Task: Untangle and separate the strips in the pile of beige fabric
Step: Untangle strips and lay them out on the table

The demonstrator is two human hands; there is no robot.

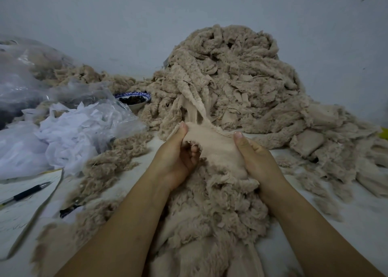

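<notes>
A tall pile of tangled beige fleece strips (pixel 235 77) rises against the wall at the back centre and spills to the right. One beige strip (pixel 214 144) runs from the pile down between my hands, smooth side up. My left hand (pixel 180 152) grips its left edge, thumb on top and fingers curled under. My right hand (pixel 256 157) grips its right edge, thumb up. The stretch of fabric between them is pulled taut. More fluffy beige fabric (pixel 218 209) is bunched under my forearms, nearest to me.
Clear plastic bags (pixel 27 77) and crumpled white sheets (pixel 69 133) lie at the left. A blue-rimmed bowl (pixel 136 100) with dark contents stands behind them. A pen (pixel 27 192) rests on paper (pixel 19 218) at the near left. Loose beige strips (pixel 102 171) trail over the white surface.
</notes>
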